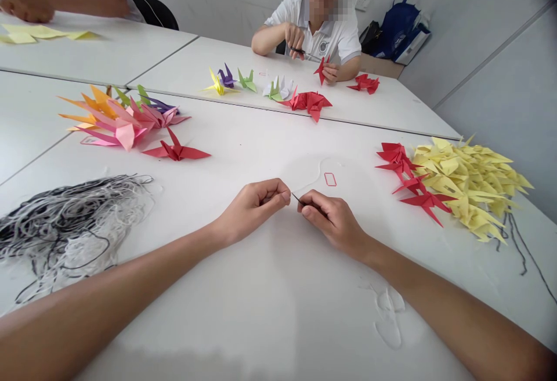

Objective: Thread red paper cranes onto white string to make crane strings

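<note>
My left hand [256,207] and my right hand [333,221] rest close together on the white table [270,300], both pinched. A thin dark needle [297,198] juts from my right fingertips toward my left hand. A fine white thread [314,176] curls away from the needle across the table. My left fingertips pinch right at the needle's tip; what they hold is too small to name. A small red loop [330,179] lies just beyond my right hand.
A tangle of grey and white string [65,218] lies at the left. Pink and orange paper cranes [117,120] and one red crane [176,150] sit beyond it. Yellow cranes [470,187] and red cranes [409,181] pile at the right. A person [319,27] opposite handles a red crane.
</note>
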The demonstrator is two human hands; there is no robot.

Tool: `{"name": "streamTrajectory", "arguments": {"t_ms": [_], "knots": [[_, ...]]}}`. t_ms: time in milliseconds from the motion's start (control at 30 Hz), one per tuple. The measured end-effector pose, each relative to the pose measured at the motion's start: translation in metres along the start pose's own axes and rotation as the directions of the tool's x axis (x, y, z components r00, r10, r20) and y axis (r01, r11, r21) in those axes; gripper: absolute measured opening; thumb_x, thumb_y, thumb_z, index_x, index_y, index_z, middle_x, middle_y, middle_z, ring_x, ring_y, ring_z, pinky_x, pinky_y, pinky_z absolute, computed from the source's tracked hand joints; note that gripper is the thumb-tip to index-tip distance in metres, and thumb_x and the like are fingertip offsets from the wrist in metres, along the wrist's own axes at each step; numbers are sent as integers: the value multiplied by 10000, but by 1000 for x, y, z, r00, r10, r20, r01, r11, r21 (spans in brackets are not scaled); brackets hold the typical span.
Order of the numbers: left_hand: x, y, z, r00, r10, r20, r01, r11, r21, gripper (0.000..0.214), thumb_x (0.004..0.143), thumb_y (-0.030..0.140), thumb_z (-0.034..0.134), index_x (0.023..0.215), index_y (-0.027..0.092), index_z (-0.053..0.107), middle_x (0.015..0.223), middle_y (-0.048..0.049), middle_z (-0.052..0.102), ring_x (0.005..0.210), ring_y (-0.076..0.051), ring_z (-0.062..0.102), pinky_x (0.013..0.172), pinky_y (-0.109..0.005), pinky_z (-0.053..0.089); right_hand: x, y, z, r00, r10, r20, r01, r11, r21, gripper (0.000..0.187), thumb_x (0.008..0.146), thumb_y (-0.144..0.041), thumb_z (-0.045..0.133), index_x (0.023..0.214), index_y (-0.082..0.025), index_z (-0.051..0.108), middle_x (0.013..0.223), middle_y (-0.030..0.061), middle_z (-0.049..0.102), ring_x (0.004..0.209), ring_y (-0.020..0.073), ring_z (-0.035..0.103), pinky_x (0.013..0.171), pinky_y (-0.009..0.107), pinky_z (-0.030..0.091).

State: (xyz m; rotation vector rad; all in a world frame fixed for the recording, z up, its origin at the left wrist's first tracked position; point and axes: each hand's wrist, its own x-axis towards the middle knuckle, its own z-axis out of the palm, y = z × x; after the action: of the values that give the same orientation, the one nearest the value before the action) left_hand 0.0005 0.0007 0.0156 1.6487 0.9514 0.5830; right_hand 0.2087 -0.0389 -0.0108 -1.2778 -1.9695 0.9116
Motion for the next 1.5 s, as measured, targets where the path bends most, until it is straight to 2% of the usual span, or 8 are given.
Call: {"name": "streamTrajectory", "arguments": {"t_ms": [300,733,1500], "knots": [[0,0,1,1000,6,-11,-6,1000,-5,176,886,308,483,793,178,559,584,62,332,519,-86,258,471,-208,222,0,0,0,1000,-17,10,18,999,-36,285,993,-446,439,906,-204,562,640,-52,455,535,96,354,558,236,292],[0,0,0,1000,-16,27,16,1000,-7,177,901,271,461,762,179,518,608,58,332,548,-86,259,490,-215,228,1,-1,-1,1000,2,23,-1,1000,-20,240,993,-404,459,893,-208,556,626,-64,420,533,90,326,547,237,267],[0,0,0,1000,-14,27,14,1000,-3,178,904,269,455,766,175,515,612,60,330,552,-85,258,491,-213,230,0,0,-1,1000,8,20,-8,1000,27,225,994,-385,474,878,-207,550,625,-69,402,534,80,320,533,229,260]]}}
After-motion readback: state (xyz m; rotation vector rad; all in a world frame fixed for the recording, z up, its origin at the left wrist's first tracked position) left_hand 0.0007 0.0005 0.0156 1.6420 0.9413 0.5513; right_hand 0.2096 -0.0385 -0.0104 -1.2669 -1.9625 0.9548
